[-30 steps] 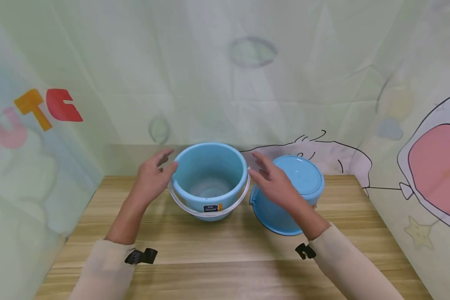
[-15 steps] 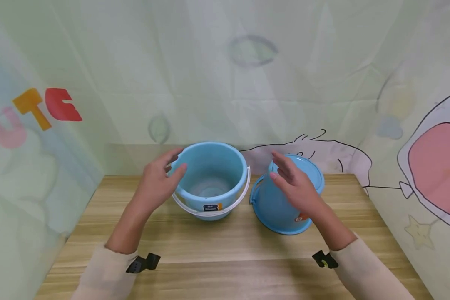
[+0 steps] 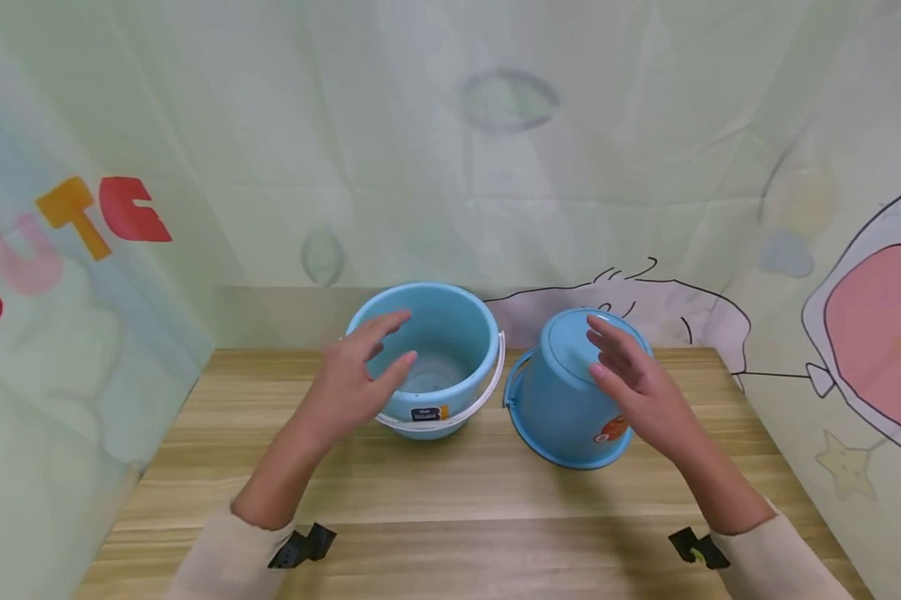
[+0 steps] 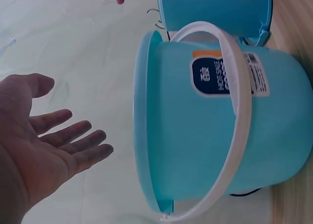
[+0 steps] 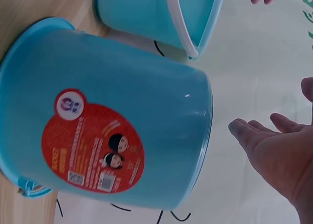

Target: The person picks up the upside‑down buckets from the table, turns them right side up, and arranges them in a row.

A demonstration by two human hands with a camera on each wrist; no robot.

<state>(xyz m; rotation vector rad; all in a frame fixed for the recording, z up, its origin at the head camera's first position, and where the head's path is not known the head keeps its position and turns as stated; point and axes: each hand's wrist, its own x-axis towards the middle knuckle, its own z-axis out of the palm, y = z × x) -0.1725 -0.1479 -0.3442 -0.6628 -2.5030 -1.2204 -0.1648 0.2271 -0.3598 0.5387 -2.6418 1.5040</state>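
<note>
A light blue bucket [image 3: 465, 385] stands upright on the wooden table, its white handle [image 4: 240, 121] hanging down at the front. To its right, a darker blue bucket [image 3: 563, 408] sits upside down, base up, with a red sticker [image 5: 93, 141] on its side. My left hand [image 3: 348, 383] hovers above the left side of the upright bucket, fingers spread and apart from it in the left wrist view. Over the right side of the overturned bucket my right hand [image 3: 641, 387] is held in the air, fingers extended. Neither hand holds anything.
The wooden table [image 3: 450, 533] ends against a pale printed curtain [image 3: 390, 167] behind and at both sides. A small blue handle [image 3: 513, 379] sticks out on the left of the overturned bucket. Both wrists carry black camera mounts [image 3: 302, 546].
My right hand has moved right, from between the buckets to over the overturned bucket's right side. My left hand has shifted right over the upright bucket. Both buckets stay put.
</note>
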